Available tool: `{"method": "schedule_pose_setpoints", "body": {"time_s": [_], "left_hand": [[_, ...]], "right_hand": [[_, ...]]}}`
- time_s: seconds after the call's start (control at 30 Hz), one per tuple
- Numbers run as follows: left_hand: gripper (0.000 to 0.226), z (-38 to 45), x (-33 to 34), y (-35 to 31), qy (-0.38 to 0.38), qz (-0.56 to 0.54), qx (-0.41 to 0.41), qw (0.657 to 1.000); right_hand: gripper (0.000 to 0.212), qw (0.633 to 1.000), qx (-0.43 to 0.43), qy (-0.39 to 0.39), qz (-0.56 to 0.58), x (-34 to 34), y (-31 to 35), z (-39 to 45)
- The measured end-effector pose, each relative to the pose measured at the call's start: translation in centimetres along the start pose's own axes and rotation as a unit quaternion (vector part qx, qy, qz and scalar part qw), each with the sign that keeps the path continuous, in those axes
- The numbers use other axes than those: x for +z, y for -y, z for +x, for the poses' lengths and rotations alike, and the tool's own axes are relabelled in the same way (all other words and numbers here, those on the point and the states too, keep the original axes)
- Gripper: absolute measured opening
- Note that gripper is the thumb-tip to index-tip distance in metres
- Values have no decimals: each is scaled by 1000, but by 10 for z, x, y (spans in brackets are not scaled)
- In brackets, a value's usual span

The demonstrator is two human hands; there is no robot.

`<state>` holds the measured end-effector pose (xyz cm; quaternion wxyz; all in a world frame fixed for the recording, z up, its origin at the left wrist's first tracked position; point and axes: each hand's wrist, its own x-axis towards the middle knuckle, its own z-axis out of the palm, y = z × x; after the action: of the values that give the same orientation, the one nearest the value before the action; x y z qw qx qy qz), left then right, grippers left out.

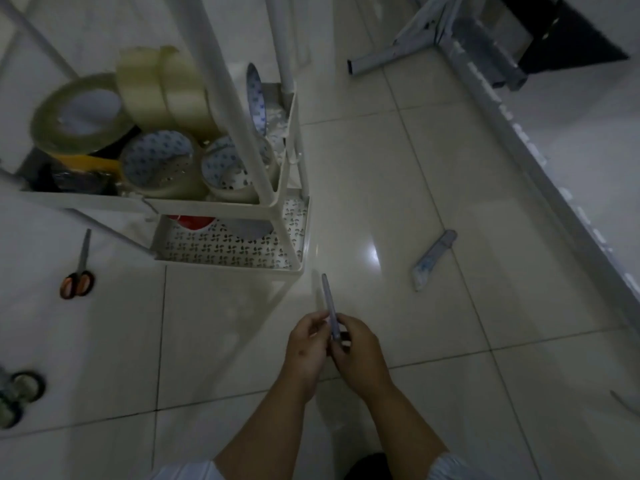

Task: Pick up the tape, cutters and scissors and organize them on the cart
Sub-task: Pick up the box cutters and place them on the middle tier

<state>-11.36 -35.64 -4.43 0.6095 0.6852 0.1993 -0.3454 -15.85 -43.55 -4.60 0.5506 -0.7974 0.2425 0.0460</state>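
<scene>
Both hands meet over the floor tiles at lower centre. My left hand (308, 344) and my right hand (356, 348) grip a slim grey cutter (328, 303) that points up toward the cart. The white cart (294, 237) stands at upper left; its upper tray holds several clear tape rolls (162, 164). Orange-handled scissors (79, 271) lie on the floor left of the cart. A second grey cutter (434, 258) lies on the tiles to the right. More tape rolls (20, 396) sit at the left edge.
A metal frame leg (433, 43) crosses the floor at top right, and a pale ledge (554, 188) runs diagonally down the right side. The cart's lower tray (221, 252) has a perforated base with a red item partly hidden under the upper tray.
</scene>
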Motion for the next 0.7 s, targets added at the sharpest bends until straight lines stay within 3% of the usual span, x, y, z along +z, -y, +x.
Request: {"method": "schedule_pose_setpoints", "body": {"time_s": [0.1,0.33,0.53,0.63,0.7], "left_hand": [[16,-20,-16,-9,-15,-19,34,999],[32,-81,-55,-39,-56,-9,155,986],[67,-123,-97,-70,-53,-8,234,971],[63,-140,-117,-99,-36,16,292,956],[59,-152,-129,-121,-27,43,340,939]], "right_hand": [[33,1000,-26,3,-11,3,21,-14],[33,991,-116,17,-57,10,89,-49],[48,981,-190,18,-37,27,153,-78],[65,970,-242,0,-8,27,188,-89],[66,965,-263,-11,-20,24,212,-92]]}}
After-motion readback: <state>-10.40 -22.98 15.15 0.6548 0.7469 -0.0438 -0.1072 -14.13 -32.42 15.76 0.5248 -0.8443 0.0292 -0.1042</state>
